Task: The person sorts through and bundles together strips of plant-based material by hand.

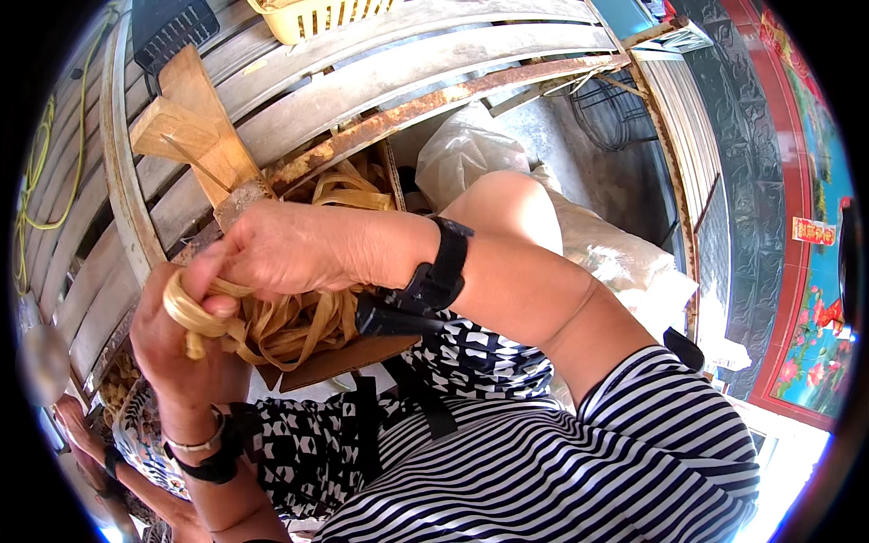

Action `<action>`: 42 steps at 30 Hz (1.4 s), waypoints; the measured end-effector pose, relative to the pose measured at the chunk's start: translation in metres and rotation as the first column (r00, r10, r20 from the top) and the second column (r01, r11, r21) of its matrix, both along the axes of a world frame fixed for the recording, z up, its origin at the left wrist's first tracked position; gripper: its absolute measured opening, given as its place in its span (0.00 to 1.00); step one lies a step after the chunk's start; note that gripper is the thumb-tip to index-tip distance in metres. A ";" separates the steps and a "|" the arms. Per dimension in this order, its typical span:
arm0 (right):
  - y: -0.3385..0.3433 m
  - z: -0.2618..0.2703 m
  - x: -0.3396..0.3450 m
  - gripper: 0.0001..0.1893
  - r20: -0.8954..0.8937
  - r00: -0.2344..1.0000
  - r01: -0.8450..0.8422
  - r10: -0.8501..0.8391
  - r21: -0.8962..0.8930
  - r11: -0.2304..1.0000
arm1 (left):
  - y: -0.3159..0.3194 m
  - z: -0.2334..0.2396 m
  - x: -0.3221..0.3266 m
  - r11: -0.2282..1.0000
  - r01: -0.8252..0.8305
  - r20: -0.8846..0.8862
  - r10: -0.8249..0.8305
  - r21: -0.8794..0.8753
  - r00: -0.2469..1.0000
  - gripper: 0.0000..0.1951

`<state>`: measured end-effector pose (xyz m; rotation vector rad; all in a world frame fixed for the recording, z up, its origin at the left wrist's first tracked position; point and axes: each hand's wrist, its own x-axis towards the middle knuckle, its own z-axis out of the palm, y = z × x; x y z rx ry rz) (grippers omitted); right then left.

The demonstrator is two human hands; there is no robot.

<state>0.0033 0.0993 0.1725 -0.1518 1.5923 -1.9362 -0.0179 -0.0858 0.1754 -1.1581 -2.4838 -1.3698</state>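
My left hand (166,332) and my right hand (288,248) are together at the left, above an open cardboard box (353,363). A flat, tan, ribbon-like strip (193,313) forms a loop around the fingers, with a knotted end below it. Fingers of both hands grip this strip; my right hand partly hides the contact. More loose tan strips (305,326) lie tangled in the box under my right wrist. Just beyond my right hand stands a wooden block fixture (204,139) with a thin metal spike across it.
A slatted table (380,68) with a rusty metal edge (461,91) carries a yellow plastic basket (319,20) and a black basket (173,30). Filled plastic bags (468,146) stand beside my knee. Another person's arms (146,485) are at the lower left. A yellow-green cord (81,149) lies far left.
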 end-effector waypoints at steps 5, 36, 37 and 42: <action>-0.028 -0.034 0.009 0.10 0.360 0.933 0.170 -0.017 -0.398 0.901 | -0.004 0.000 0.006 0.998 -0.039 -0.201 0.027 -0.058 0.979 0.11; -0.008 -0.009 0.003 0.19 0.139 0.947 0.297 -0.290 -0.029 0.955 | -0.028 0.002 -0.018 0.867 -0.359 0.734 -0.013 0.347 0.679 0.09; -0.008 -0.009 0.002 0.18 0.132 0.943 0.309 -0.307 0.003 0.951 | -0.028 0.001 -0.019 0.871 -0.368 0.807 -0.054 0.326 0.588 0.10; -0.014 -0.008 0.001 0.16 -0.036 0.962 0.272 -0.272 0.266 0.925 | -0.018 0.002 -0.019 0.923 -0.278 0.914 -0.148 0.265 0.378 0.08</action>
